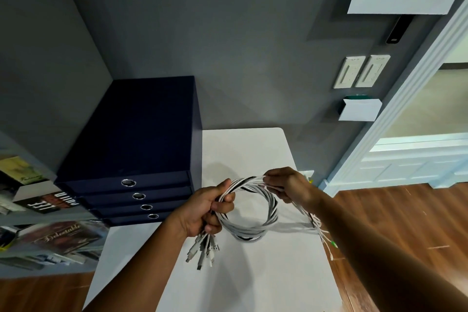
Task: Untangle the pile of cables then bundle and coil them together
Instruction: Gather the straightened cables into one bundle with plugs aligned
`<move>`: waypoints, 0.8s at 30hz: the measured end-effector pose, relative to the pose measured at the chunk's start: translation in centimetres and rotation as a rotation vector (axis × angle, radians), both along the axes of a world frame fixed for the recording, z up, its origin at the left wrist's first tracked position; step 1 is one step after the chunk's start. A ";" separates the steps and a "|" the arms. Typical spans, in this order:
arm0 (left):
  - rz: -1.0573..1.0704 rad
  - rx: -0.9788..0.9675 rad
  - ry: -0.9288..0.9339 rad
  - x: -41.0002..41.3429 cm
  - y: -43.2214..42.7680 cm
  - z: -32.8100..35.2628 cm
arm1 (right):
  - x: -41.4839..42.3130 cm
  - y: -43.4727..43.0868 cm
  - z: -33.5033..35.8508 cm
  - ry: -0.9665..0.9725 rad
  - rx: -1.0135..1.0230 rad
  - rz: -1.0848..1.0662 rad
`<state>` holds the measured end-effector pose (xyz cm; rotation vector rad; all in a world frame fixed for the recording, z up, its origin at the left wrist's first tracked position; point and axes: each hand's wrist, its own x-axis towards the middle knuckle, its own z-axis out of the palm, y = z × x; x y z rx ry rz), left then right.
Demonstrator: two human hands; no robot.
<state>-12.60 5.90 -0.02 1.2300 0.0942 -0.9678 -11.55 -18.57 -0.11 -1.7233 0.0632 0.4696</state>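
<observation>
One white counter (pixel 253 149) serves as the work surface. A navy drawer unit (pixel 141 134) stands on its far left part, against the wall.

The cable bundle (pixel 253 232), mostly white strands with a few dark ones, is held over the counter between both hands and formed into a round coil. Whether its lowest arc touches the counter cannot be told.

The left hand (pixel 210 208) has its fingers curled tightly round the bundle at the coil's left side. Judged function: an anchor that fixes the loop size and stops the strands from separating.

The right hand (pixel 286 185) grips the strands at the top of the coil with curled fingers. It appears placed to guide the remaining length round for the next turn.

The connector ends (pixel 202 253) hang together below the left hand, which suggests they were aligned first. The loose tails (pixel 316 223) trail under the right wrist and are not yet coiled.
</observation>
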 end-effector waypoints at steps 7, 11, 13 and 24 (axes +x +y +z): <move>-0.210 0.056 -0.067 0.0 -0.4 1.6 | 0.9 -3.4 3.2 0.555 0.188 0.307; -0.212 -0.007 -0.062 0.0 -0.8 2.4 | 1.3 -4.8 3.0 0.495 0.348 0.282; -0.198 -0.047 -0.049 0.0 -0.7 2.3 | 1.3 -4.7 3.1 0.389 0.334 0.250; -0.029 -0.180 0.073 -0.7 -0.7 1.1 | 1.6 -3.4 3.2 -0.191 -0.213 0.131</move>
